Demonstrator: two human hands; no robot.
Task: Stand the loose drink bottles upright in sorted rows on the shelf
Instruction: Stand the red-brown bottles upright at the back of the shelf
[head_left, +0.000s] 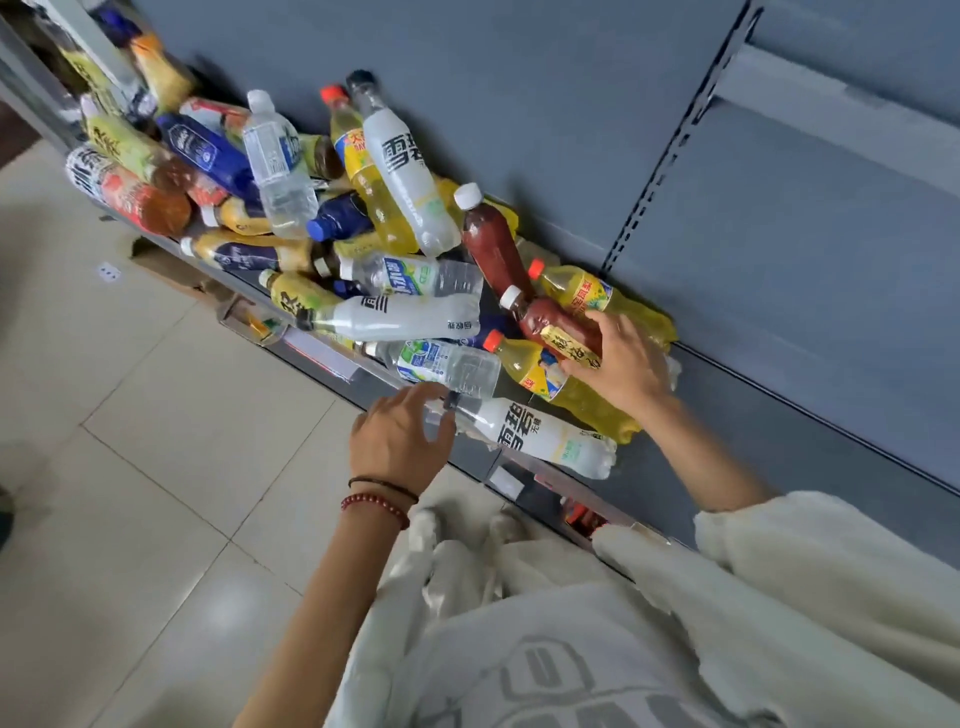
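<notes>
On the shelf (753, 415): three white bottles (540, 436), three yellow bottles (550, 376) with orange caps, two dark red bottles (491, 244), two clear green-labelled bottles (415, 275).

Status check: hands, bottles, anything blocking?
Both busy: left hand grips white bottle by the neck at shelf edge; right hand grips dark red bottle. Nothing upright yet. Bottle pile heaped alongside.
</notes>
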